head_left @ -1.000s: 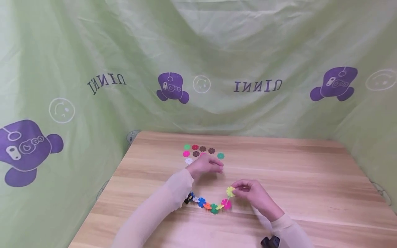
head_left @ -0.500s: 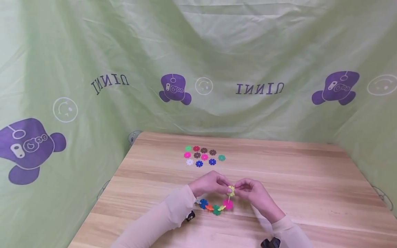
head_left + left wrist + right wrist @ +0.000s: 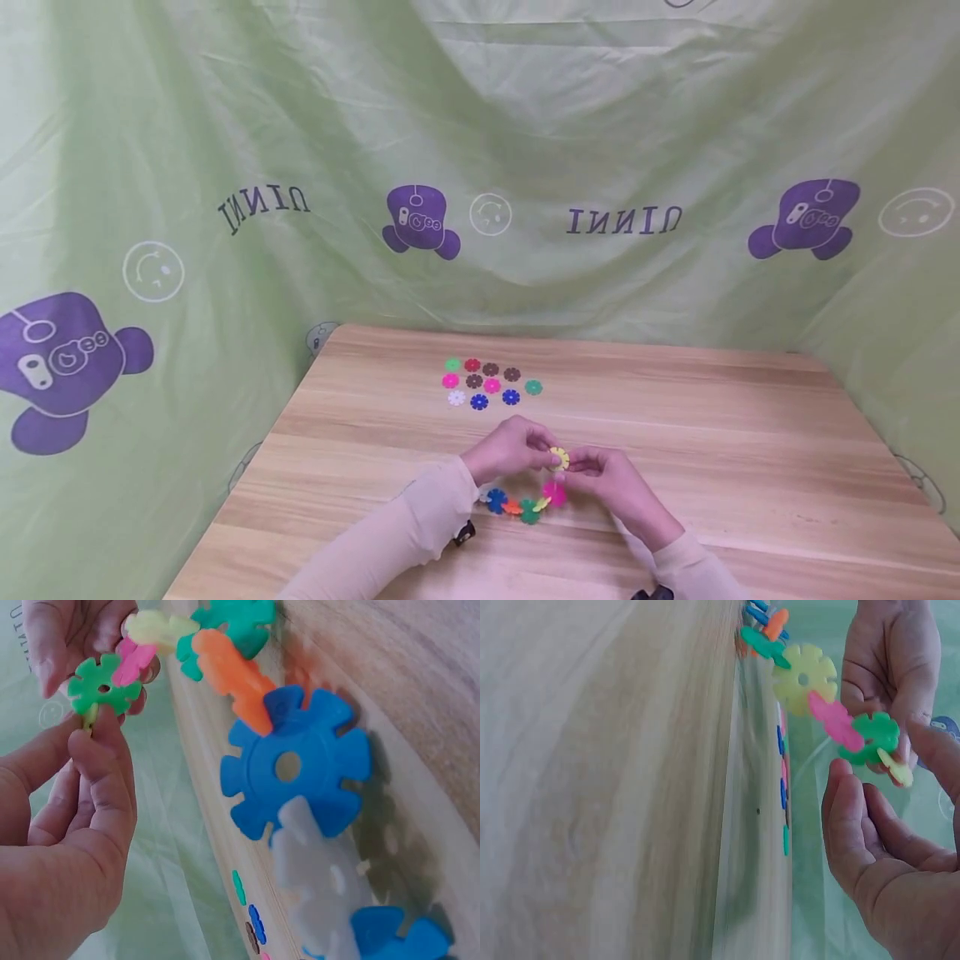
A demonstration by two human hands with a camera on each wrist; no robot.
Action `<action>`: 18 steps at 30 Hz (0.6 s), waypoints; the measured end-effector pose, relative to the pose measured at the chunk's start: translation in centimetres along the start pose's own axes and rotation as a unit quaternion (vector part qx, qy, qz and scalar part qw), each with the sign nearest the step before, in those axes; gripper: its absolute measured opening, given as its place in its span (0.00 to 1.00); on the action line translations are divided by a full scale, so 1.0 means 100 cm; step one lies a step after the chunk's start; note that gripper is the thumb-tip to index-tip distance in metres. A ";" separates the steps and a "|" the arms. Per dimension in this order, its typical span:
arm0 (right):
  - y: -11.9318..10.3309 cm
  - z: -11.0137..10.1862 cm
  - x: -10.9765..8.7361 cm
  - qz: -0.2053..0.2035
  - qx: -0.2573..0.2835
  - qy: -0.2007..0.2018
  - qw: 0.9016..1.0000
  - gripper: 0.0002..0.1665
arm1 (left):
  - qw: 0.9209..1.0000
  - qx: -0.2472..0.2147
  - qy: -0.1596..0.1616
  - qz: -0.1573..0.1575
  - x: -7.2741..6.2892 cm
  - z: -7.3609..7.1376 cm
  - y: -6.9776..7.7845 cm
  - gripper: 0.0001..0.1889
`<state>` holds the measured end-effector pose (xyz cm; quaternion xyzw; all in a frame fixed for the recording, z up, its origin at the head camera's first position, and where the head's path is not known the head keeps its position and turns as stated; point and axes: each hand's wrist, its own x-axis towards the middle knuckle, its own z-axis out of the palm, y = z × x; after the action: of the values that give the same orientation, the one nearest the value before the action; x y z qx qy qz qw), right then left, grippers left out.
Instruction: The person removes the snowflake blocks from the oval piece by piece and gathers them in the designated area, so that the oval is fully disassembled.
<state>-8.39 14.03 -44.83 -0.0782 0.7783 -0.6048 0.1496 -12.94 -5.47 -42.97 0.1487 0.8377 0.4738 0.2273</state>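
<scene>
A chain of interlocked plastic snowflake discs runs in a curve below both hands in the head view, with a blue disc (image 3: 497, 501), a green disc (image 3: 529, 512) and a pink disc (image 3: 555, 493). My left hand (image 3: 512, 446) pinches the yellow disc (image 3: 564, 457) at the chain's end between thumb and index finger. In the left wrist view that disc is nearly edge-on, slotted into a light green disc (image 3: 88, 679). My right hand (image 3: 622, 492) surrounds this end from the right, its thumb and fingers spread apart around the light green disc, fingertips right at its edge.
Several loose discs lie in rows farther back, among them a white disc (image 3: 457, 398), a red disc (image 3: 472, 365) and a teal disc (image 3: 533, 387). They rest on a wooden table (image 3: 712, 433). A green printed curtain (image 3: 525, 283) hangs behind it.
My left hand has come forward from beside the loose discs to the chain's end, where it now pinches the yellow disc. My right hand has loosened its pinch and stayed close by.
</scene>
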 end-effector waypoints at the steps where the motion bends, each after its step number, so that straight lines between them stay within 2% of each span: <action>1: 0.000 0.001 0.000 -0.002 0.000 -0.001 1.000 0.27 | 1.000 -0.001 0.002 0.003 0.000 0.000 0.000 0.05; 12: 0.001 0.006 0.003 -0.003 0.019 0.004 1.000 0.27 | 0.999 0.015 0.029 0.030 0.001 0.008 0.002 0.03; 18: -0.001 0.007 0.004 0.006 0.011 0.023 1.000 0.25 | 0.998 0.033 0.052 0.029 0.002 0.012 0.005 0.03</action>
<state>-8.55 13.25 -44.93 -0.0584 0.7755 -0.6137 0.1360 -12.52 -4.24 -43.08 0.1557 0.8586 0.4598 0.1646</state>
